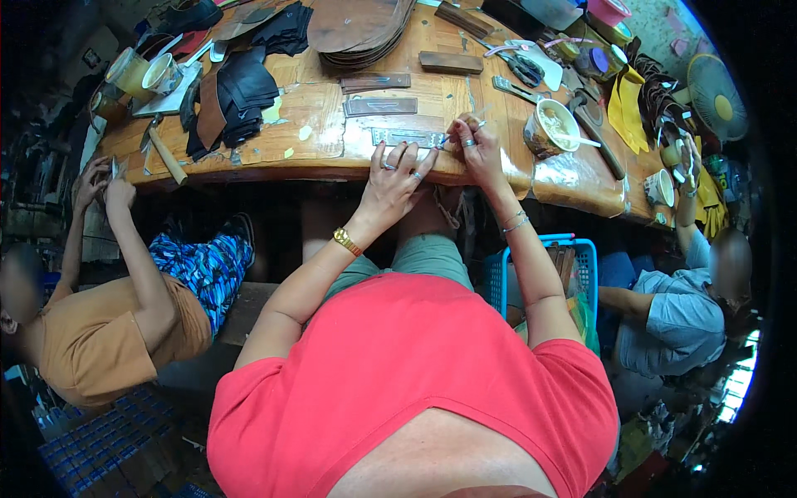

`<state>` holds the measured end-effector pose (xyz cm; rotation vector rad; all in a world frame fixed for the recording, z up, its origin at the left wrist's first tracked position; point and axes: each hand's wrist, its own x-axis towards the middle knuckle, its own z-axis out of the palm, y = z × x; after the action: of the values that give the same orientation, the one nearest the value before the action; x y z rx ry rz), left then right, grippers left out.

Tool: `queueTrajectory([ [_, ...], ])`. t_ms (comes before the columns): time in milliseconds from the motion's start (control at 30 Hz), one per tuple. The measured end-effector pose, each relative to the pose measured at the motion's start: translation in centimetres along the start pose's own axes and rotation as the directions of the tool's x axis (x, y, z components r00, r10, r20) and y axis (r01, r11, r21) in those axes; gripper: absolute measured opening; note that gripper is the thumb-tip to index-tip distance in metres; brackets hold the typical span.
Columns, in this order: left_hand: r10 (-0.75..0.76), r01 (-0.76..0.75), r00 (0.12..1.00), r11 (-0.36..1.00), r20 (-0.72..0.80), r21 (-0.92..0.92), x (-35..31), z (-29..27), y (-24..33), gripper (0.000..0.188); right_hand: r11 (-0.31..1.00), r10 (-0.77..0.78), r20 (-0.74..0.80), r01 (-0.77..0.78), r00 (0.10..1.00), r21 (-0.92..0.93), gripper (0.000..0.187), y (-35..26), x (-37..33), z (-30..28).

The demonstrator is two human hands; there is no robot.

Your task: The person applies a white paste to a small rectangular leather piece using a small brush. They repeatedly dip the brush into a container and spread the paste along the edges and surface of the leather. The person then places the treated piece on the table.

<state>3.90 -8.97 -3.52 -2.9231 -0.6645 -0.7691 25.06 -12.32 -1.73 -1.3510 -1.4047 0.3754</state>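
In front of me, at the table's near edge, lies a flat rectangular strip (pixel 408 138) with a pale dotted border and a dark middle. The spread fingertips of my left hand (pixel 393 181) press on its near edge. At its right end my right hand (pixel 480 156) is closed in a pinch around a thin, pale pen-like tool (pixel 484 110). The tool's tip is hidden by my fingers. Just beyond lie two dark leather strips, one (pixel 380 107) close to the flat strip and one (pixel 375 82) farther back.
A tub of pale paste (pixel 552 127) with a white stick stands right of my right hand. Beyond are a wooden block (pixel 451 62), scissors (pixel 526 70) and stacked brown leather (pixel 359 33). Left lie a hammer (pixel 168 155) and black leather pieces (pixel 241 95). Co-workers sit on both sides.
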Motion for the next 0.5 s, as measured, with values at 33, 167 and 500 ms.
queueTrajectory([
  [33, 0.000, 0.000, 1.000, 1.000, 0.008, 0.001, 0.0, 0.0, 0.0, 0.091, 0.997, -0.068, 0.005, 0.068, 0.998, -0.041, 0.016, 0.0, -0.1, 0.1],
  [167, -0.001, 0.001, 1.000, 1.000, -0.003, 0.018, 0.0, 0.1, 0.0, 0.090, 0.994, -0.090, 0.026, 0.091, 0.996, -0.052, 0.019, -0.3, 0.2, 0.3],
  [500, 0.000, -0.001, 1.000, 1.000, 0.004, 0.019, -0.1, 0.3, 0.0, 0.088, 0.994, -0.094, 0.069, 0.098, 0.993, -0.043, 0.021, -0.5, 1.1, 1.1],
])
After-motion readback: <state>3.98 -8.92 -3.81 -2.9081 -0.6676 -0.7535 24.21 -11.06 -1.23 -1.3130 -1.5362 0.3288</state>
